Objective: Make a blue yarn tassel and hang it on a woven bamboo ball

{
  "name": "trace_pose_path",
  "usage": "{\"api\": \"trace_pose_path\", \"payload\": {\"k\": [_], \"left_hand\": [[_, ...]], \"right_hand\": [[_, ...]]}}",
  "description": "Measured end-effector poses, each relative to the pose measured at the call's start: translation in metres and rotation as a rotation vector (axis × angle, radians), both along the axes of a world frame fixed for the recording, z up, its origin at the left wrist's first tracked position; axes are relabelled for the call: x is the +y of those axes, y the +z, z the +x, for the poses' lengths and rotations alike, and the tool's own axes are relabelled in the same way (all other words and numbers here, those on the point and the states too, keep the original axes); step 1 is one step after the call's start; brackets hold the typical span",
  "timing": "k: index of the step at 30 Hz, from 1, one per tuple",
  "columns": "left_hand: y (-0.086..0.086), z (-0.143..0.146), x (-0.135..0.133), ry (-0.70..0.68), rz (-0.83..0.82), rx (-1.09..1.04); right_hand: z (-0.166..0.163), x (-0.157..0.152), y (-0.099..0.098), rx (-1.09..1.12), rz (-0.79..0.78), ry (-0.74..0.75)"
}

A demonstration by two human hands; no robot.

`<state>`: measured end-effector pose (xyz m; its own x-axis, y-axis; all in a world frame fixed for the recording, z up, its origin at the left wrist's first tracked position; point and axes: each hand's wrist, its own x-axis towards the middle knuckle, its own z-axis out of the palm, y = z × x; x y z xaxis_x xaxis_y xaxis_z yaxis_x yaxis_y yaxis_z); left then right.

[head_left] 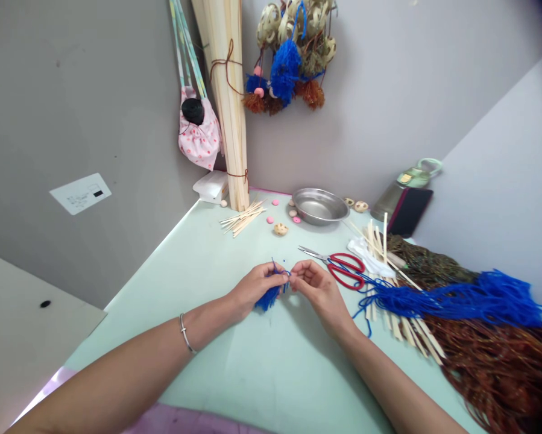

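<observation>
Over the middle of the pale green table (pixel 234 374), my left hand (pixel 255 288) is closed on a small blue yarn tassel (pixel 267 299), whose strands hang below the fingers. My right hand (pixel 318 288) meets it from the right, thumb and forefinger pinched on a blue yarn strand (pixel 287 275) at the tassel's top. The fingertips of both hands nearly touch. Just beyond my right hand lie red-handled scissors (pixel 343 268), blades pointing left. A skein of blue yarn (pixel 460 298) stretches out to the right.
Brown yarn (pixel 506 367), dark green yarn (pixel 433 259) and flat wooden strips (pixel 401 325) pile up at right. Farther back are a steel bowl (pixel 320 208), thin sticks (pixel 243 218), a phone (pixel 410 212) and a bottle (pixel 395 191). Tasselled ornaments (pixel 289 66) hang on the wall.
</observation>
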<state>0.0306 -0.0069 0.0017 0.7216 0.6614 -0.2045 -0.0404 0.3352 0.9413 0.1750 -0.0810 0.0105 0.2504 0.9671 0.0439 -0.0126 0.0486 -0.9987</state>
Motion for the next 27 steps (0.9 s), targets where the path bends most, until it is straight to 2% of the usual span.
{"api": "trace_pose_path", "payload": {"k": [4,14,24,27], "left_hand": [[0.0,0.0,-0.001,-0.002,0.025,0.029],[-0.01,0.001,0.007,0.027,-0.135,-0.114],[-0.003,0.0,0.002,-0.011,-0.055,-0.051],[-0.004,0.0,0.002,-0.029,-0.076,-0.075]], "right_hand": [[-0.001,0.0,0.0,-0.001,-0.001,0.003],[0.001,0.001,-0.006,-0.026,-0.025,0.038],[0.0,0.0,-0.003,0.025,-0.021,0.056],[0.002,0.001,-0.005,0.043,-0.012,0.017]]}}
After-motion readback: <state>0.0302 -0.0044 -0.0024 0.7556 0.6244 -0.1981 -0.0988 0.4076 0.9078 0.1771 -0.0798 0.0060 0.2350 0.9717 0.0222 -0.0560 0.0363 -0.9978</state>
